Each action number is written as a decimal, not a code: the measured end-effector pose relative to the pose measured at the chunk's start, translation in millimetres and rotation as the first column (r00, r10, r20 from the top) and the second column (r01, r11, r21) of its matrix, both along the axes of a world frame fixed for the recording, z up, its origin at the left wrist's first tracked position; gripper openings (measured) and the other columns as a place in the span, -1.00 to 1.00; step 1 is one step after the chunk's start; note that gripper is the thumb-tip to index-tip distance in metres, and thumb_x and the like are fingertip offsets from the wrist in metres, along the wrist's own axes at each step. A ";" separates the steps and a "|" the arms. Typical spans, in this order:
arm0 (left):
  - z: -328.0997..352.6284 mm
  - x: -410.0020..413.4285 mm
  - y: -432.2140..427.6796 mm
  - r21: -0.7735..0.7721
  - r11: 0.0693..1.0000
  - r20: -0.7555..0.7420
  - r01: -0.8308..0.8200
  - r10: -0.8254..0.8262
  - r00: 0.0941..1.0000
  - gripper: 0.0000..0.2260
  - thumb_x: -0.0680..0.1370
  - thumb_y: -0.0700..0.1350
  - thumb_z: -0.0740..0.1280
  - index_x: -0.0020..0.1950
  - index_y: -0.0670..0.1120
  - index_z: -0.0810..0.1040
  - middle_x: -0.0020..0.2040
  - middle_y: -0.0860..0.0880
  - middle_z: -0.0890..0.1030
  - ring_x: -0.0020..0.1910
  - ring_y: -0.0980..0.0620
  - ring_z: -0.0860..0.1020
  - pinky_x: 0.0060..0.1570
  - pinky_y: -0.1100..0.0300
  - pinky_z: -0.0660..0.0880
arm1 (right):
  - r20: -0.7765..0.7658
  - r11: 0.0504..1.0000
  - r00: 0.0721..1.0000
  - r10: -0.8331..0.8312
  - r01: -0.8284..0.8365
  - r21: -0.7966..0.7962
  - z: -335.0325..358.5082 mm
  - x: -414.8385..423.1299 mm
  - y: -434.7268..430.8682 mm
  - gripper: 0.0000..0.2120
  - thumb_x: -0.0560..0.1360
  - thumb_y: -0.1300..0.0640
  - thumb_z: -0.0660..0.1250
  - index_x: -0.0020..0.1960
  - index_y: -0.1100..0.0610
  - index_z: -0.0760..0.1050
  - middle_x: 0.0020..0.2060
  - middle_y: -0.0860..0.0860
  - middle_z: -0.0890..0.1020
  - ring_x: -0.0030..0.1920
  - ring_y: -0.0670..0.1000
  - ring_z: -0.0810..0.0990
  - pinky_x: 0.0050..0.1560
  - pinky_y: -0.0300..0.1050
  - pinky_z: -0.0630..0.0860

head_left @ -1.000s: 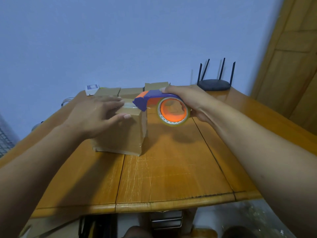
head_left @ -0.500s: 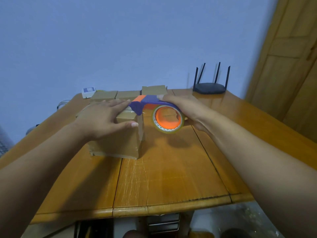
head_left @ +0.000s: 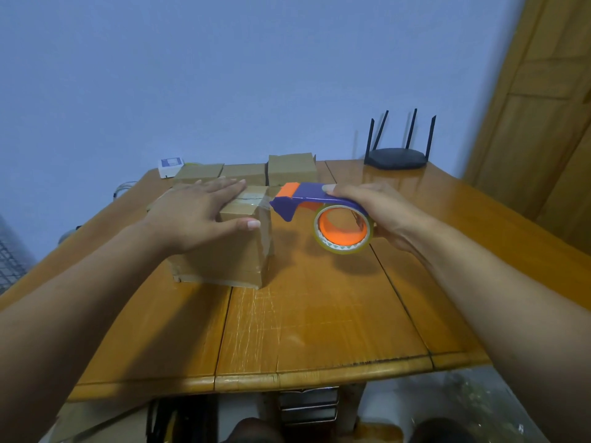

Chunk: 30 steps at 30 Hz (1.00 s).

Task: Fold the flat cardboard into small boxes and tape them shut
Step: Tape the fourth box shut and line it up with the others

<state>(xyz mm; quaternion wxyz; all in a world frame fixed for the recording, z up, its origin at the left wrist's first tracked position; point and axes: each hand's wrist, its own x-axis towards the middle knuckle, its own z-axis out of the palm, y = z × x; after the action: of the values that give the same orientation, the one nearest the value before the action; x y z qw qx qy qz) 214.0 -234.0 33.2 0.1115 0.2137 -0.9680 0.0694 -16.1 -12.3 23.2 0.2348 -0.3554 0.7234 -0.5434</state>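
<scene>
Left hand [head_left: 195,215]: fingers straight, flat atop the box [head_left: 230,260], thumb over its near edge.
Right hand [head_left: 380,212]: fingers clenched round the tape dispenser [head_left: 319,209], just right of the box.
Box: middle of the table [head_left: 319,314], 3 other boxes [head_left: 291,169] behind it, far side.
Risk: I'd say a flat palm only pins it, so a sideways tape tug could slide it or wrinkle the strip.

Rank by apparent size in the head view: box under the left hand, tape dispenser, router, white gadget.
box
tape dispenser
router
white gadget
Router sits farther back, so its rank against the dispenser is unsure.
</scene>
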 end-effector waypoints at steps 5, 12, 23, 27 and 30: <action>-1.8 0.7 -2.0 0.004 1.000 -0.003 0.000 0.000 1.000 -0.05 0.40 0.64 -0.15 0.71 0.19 0.11 0.69 0.11 0.17 0.67 -0.02 0.17 0.53 -0.09 0.28 | 0.032 0.999 0.999 0.020 -0.021 0.025 1.4 0.2 2.9 -0.58 0.49 -0.30 0.50 0.06 0.04 0.73 -0.10 0.04 0.80 -0.23 -0.01 0.73 -0.21 -0.13 0.66; -3.1 -0.4 -4.4 0.008 1.000 -0.005 -0.016 0.016 1.000 -0.06 0.41 0.66 -0.15 0.70 0.22 0.10 0.69 0.13 0.17 0.67 -0.02 0.18 0.51 -0.12 0.30 | 0.032 0.999 0.999 -0.008 0.007 0.033 -10.1 -1.8 8.2 -0.51 0.51 -0.28 0.49 0.15 0.12 0.74 -0.23 -0.01 0.75 -0.35 -0.08 0.65 -0.26 -0.16 0.56; -1.9 -0.2 -0.5 0.007 1.000 -0.011 0.001 -0.001 1.000 -0.10 0.44 0.63 -0.10 0.70 0.23 0.10 0.69 0.10 0.19 0.67 -0.02 0.17 0.53 -0.12 0.27 | -0.169 0.975 0.986 0.017 0.021 0.220 30.2 7.0 -13.3 -0.57 0.41 -0.28 0.59 0.01 0.07 0.73 -0.22 0.02 0.76 -0.32 0.00 0.68 -0.23 -0.12 0.61; -3.3 -1.5 -0.9 0.005 1.000 0.001 -0.006 0.006 1.000 -0.11 0.44 0.61 -0.08 0.70 0.23 0.09 0.69 0.10 0.19 0.67 -0.04 0.18 0.51 -0.11 0.31 | -0.233 0.940 0.969 0.082 0.002 0.342 61.9 13.6 -25.7 -0.50 0.38 -0.27 0.60 0.09 0.09 0.67 -0.24 0.02 0.71 -0.32 0.04 0.67 -0.26 -0.10 0.62; -4.2 -2.3 -2.3 0.000 1.000 0.007 -0.005 0.005 1.000 -0.08 0.42 0.64 -0.10 0.70 0.22 0.08 0.69 0.09 0.19 0.66 -0.04 0.19 0.48 -0.11 0.34 | -0.265 0.907 0.956 0.130 -0.007 0.420 76.8 16.6 -36.5 -0.62 0.42 -0.22 0.55 0.01 0.06 0.67 -0.40 -0.04 0.63 -0.45 0.01 0.60 -0.34 -0.14 0.60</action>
<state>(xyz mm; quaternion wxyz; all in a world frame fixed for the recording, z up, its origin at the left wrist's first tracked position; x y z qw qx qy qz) 211.7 -236.2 29.0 0.1077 0.2161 -0.9679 0.0703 0.5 -48.8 100.0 0.2166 -0.3976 0.8355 -0.3114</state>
